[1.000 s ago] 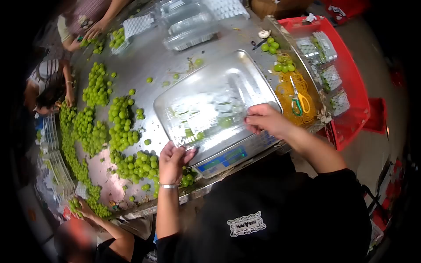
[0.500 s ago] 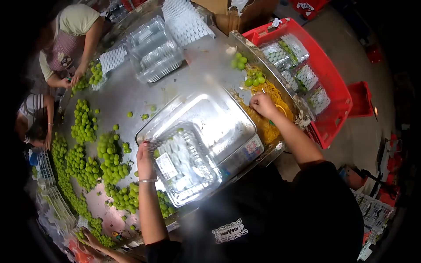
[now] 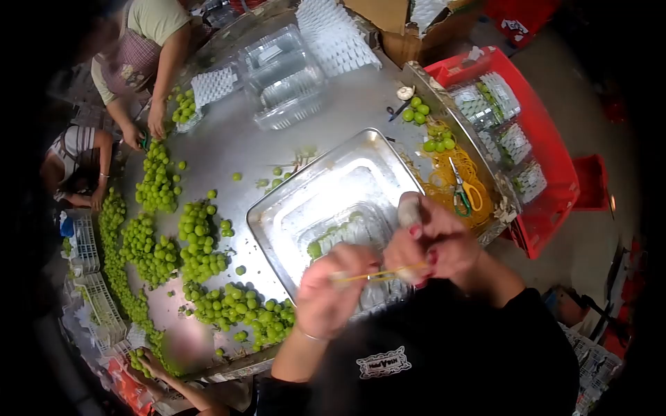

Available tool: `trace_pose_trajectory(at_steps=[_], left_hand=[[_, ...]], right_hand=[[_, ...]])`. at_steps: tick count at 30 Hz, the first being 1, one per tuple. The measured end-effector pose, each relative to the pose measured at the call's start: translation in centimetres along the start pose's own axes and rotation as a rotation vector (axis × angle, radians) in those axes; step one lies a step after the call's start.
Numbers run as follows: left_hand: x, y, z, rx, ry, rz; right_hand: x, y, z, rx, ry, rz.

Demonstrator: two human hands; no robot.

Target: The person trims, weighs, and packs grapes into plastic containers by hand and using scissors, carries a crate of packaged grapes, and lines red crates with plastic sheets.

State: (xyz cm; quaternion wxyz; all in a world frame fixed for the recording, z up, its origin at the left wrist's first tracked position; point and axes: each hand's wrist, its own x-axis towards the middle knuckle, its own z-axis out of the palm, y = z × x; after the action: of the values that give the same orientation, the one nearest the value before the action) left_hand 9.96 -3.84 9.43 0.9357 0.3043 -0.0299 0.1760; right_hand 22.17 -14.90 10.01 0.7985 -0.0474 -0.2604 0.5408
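Note:
A yellow rubber band (image 3: pixel 381 273) is stretched between my two hands. My left hand (image 3: pixel 333 286) pinches its left end, and my right hand (image 3: pixel 438 243) has closed fingers on its right end. Beneath them a clear plastic box (image 3: pixel 378 225) with grapes and white padding lies over the front part of the metal tray (image 3: pixel 277 208), partly hidden by my hands. Right of the tray, yellow rubber bands (image 3: pixel 444 170) lie in a heap with scissors (image 3: pixel 460 191) on top.
Green grape bunches (image 3: pixel 198 236) spread over the left of the metal table. Empty clear boxes (image 3: pixel 281 76) and white foam netting (image 3: pixel 333 38) lie at the back. A red crate (image 3: pixel 548 149) holds packed boxes at the right. Co-workers' hands (image 3: pixel 146 128) handle grapes at the left.
The clear box has gone from my left hand down to the tray. My right hand has come back from the rubber band heap, and a band is now stretched between both hands.

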Motion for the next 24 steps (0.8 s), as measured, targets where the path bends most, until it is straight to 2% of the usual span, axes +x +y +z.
trace_pose_trajectory(at_steps=[1,2,3,4,5,6,7,9,10,11,12,13,14,15,16,17,18,20,21,23,24], left_hand=[[0.3,1.2,-0.6,-0.172,0.004,0.026],[0.8,2.4,-2.0,-0.094,0.014,0.051],[0.8,3.9,-5.0,0.433,0.094,0.113],[0.1,5.0,-9.1,1.285,0.209,0.008],[-0.7,5.0,-11.9,1.762,-0.032,0.262],[-4.2,5.0,-14.1,1.716,0.077,-0.231],[-6.5,4.7,-13.8,1.732,0.034,-0.136],[-9.8,3.3,-10.4,1.682,0.011,-0.105],[-11.5,3.1,-9.0,1.537,0.208,-0.324],[-10.3,3.2,-6.6,1.521,0.262,-0.474],[-8.9,2.5,-5.3,1.415,0.299,-0.517],[-7.3,1.9,-4.1,1.314,0.333,-0.559],[-5.6,1.1,-2.3,0.877,0.466,-0.537],[-3.8,0.7,-1.7,0.754,0.414,-0.530],[-1.8,0.5,-2.1,0.703,0.322,-0.523],[0.7,0.7,-3.0,0.673,0.246,-0.519],[3.6,1.0,-4.7,0.848,0.200,-0.440],[10.8,1.7,-8.4,1.380,0.123,-0.169],[15.1,2.0,-9.7,1.796,0.022,0.167],[20.2,3.4,-18.9,2.417,-0.072,0.375],[21.6,4.0,-21.7,2.414,-0.067,0.389]], right_hand=[[-0.1,-0.8,-1.4,-0.059,0.009,0.075],[0.4,-2.1,-2.8,-0.724,0.056,0.144],[0.4,-3.0,-3.8,-1.391,0.102,0.213],[-0.9,-2.9,-4.8,-1.388,0.098,0.211],[-2.8,-2.6,-6.4,-1.538,0.016,0.296],[-4.6,-2.2,-7.8,-1.687,-0.063,0.380],[-5.4,-1.9,-8.5,-1.840,-0.138,0.465],[-7.0,-1.9,-5.3,-1.656,-0.082,0.645],[-7.1,-1.8,-4.9,-1.721,0.002,0.733],[-7.4,-0.9,-4.6,-1.592,0.230,0.417],[-7.2,-0.8,-5.0,-1.605,0.159,0.360],[-7.7,-0.1,-5.8,-1.665,0.179,0.223],[-6.8,-0.5,-5.4,-1.251,0.374,0.162],[-6.2,-1.3,-4.7,-0.816,0.528,0.089],[-6.7,-2.7,-4.0,-0.198,0.693,0.082],[-8.2,-4.2,-4.4,-0.176,0.797,0.004],[-9.9,-5.6,-5.2,-0.146,0.900,-0.070],[-13.7,-9.2,-7.5,0.051,0.996,-0.379],[-15.2,-11.8,-9.1,-0.131,1.112,-0.554],[-17.9,-16.8,-12.9,-0.552,1.190,-0.725],[-18.6,-18.2,-14.5,-0.559,1.180,-0.730]])
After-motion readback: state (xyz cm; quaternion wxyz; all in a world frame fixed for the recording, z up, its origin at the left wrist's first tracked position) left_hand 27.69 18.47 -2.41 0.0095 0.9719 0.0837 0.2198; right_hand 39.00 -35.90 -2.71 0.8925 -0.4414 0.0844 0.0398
